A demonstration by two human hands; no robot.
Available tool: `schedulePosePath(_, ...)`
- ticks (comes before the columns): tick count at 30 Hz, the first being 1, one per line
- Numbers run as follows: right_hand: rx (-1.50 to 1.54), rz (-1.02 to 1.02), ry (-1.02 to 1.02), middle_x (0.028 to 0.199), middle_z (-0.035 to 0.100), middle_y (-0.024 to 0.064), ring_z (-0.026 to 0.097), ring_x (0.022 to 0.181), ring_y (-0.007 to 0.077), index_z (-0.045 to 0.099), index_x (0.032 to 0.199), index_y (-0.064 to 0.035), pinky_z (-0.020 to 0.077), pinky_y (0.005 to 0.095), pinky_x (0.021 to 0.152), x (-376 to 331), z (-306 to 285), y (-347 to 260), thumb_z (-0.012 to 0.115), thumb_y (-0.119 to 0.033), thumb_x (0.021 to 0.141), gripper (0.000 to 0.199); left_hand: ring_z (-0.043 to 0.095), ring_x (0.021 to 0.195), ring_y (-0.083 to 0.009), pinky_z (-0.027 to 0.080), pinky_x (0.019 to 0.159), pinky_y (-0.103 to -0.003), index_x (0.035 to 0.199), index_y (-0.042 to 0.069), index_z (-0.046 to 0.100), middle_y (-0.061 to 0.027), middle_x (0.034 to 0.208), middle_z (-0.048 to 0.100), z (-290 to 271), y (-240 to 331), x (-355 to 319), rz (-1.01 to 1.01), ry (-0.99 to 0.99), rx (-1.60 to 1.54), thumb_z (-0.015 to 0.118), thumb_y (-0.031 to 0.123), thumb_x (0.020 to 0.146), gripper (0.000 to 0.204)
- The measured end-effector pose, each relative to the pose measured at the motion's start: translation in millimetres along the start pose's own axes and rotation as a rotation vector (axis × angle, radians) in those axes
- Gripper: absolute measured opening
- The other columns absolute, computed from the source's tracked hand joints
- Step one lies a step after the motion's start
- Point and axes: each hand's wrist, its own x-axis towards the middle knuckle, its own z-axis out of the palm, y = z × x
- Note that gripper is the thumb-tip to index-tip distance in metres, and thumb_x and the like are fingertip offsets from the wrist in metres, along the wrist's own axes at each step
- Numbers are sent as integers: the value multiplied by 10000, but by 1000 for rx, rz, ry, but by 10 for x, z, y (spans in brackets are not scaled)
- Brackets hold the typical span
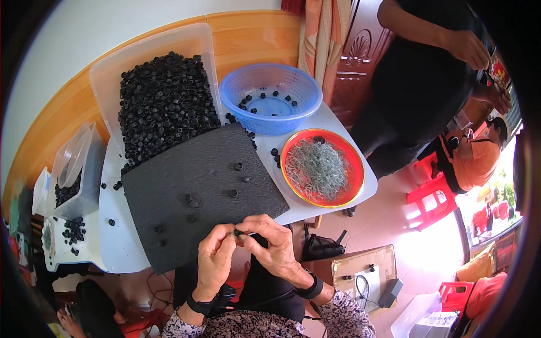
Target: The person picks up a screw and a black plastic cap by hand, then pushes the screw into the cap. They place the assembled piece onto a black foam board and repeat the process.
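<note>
1. A small black cap (239,232) is pinched by the fingertips of the left hand (216,258) and right hand (271,242).
2. Most of it is hidden by fingers.
3. Just beyond the hands, the black mat (163,194) is partly covered by them.

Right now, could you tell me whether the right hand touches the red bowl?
Apart: the head view shows black mat and pale table between right hand and red bowl.

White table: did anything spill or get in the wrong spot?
Maybe a little. Small black pieces lie loose on the white table beside the red bowl, though most are heaped in the big clear bin. Dark pieces also sit with the silvery bits in that bowl, which looks mixed up.
</note>
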Motion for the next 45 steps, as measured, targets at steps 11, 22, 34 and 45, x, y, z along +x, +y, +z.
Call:
schedulePosePath(11, 19, 45, 1, 918, 657, 123, 671, 827, 213, 698, 1007, -17, 542, 306, 736, -19, -23, 43, 652, 23, 826, 191, 643, 960, -150, 507, 889, -297, 1096, -54, 588, -122, 1060, 654, -7, 51, 31, -146, -57, -69, 472, 137, 1000, 243)
schedulePosePath(22, 59, 290, -121, 785, 662, 52, 614, 708, 98, 671, 995, 5, 509, 257, 646, 171, -31, -5, 639, -27, 873, 130, 649, 990, -187, 536, 892, -336, 1154, -50, 538, -126, 1069, 637, -68, -28, 104, -205, -114, -317, 462, 116, 1015, 230)
schedulePosePath(34, 108, 220, -85, 872, 670, 98, 639, 714, 133, 698, 1034, -8, 513, 259, 640, 20, 13, 26, 615, 12, 862, 191, 646, 861, -125, 546, 793, -280, 1144, -40, 558, -66, 906, 653, -110, -41, 20, -243, -114, -449, 531, 67, 991, 188)
schedulePosePath(45, 33, 201, -78, 848, 634, 98, 634, 703, 124, 665, 1020, 28, 518, 267, 623, 23, 37, -49, 592, 43, 882, 156, 647, 891, -146, 546, 834, -308, 1129, -43, 561, -75, 998, 638, -94, -17, -2, -229, -83, -423, 529, 46, 976, 180)
